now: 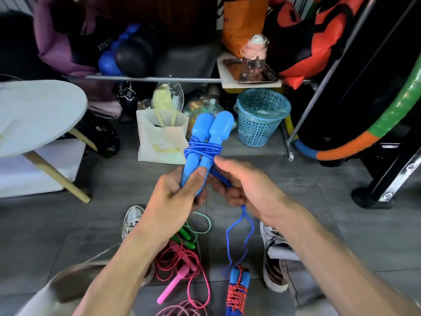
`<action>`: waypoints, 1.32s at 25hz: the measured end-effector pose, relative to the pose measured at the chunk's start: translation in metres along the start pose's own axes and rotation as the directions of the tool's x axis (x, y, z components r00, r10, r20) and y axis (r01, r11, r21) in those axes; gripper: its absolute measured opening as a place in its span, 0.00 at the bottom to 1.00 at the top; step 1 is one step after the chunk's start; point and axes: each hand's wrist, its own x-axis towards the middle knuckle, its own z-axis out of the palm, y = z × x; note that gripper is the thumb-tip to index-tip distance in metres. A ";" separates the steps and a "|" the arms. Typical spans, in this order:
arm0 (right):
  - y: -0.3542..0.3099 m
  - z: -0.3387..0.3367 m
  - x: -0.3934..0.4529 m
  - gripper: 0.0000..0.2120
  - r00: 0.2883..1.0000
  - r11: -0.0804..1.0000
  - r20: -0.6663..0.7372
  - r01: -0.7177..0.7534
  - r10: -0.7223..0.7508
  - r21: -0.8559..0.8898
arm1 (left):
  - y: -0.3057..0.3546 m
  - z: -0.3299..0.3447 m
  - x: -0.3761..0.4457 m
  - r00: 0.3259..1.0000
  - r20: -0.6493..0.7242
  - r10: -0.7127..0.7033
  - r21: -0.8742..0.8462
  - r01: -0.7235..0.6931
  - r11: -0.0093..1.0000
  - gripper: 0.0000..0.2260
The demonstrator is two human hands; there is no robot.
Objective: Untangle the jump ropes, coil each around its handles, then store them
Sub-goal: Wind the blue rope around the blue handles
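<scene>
left hand [175, 192] grips the two blue handles [210, 142] side by side, upright, above the floor [319, 224] – blue rope [202, 148] wound around their middle. right hand [241, 183] pinches the loose rope just beside them; its tail hangs between the shoes. near on the floor – a pink rope [182, 267], green handles [185, 236], and a coiled red-and-blue rope [237, 290].
</scene>
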 end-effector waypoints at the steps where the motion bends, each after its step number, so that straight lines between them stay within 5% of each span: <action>1: 0.000 0.001 0.000 0.09 1.000 1.000 0.027 -0.002 0.003 -0.031 | 0.001 0.000 0.000 1.000 -0.013 -0.016 0.000 0.016 1.000 0.14; 3: -0.001 0.001 -0.001 0.03 0.997 0.927 -0.001 0.070 -0.075 -0.368 | -0.001 -0.001 0.002 0.998 -0.050 -0.026 0.059 0.029 0.998 0.13; 6: 0.011 0.000 -0.008 0.05 0.956 0.492 -0.010 0.142 -0.293 -0.859 | -0.009 -0.007 0.006 0.993 -0.110 0.039 0.373 0.005 0.928 0.14; 10: 0.002 -0.005 -0.017 0.14 0.897 0.190 -0.039 0.051 -0.441 -0.980 | -0.010 -0.005 0.007 0.998 -0.066 0.019 0.628 0.027 0.778 0.17; 13: -0.010 -0.016 -0.016 0.17 0.887 0.073 0.055 0.100 -0.458 -0.992 | -0.008 0.001 0.003 0.997 0.059 -0.041 0.709 -0.013 0.705 0.16; 19: -0.022 -0.032 -0.019 0.21 0.958 0.162 0.208 0.241 -0.197 -0.957 | -0.006 0.006 -0.007 0.880 0.441 -0.175 0.706 -0.220 0.673 0.15; 25: -0.028 -0.036 -0.026 0.18 0.914 0.611 0.384 0.229 0.134 -0.758 | 0.007 0.000 -0.018 0.648 0.708 -0.279 0.507 -0.193 0.840 0.16; 28: -0.030 -0.040 -0.026 0.13 0.871 0.812 0.469 0.166 0.145 -0.560 | 0.016 -0.005 -0.021 0.598 0.771 -0.220 0.347 -0.104 0.932 0.16; 33: -0.023 -0.042 -0.024 0.09 0.837 0.897 0.527 0.110 0.149 -0.427 | 0.018 -0.008 -0.018 0.558 0.803 -0.208 0.289 -0.060 0.956 0.16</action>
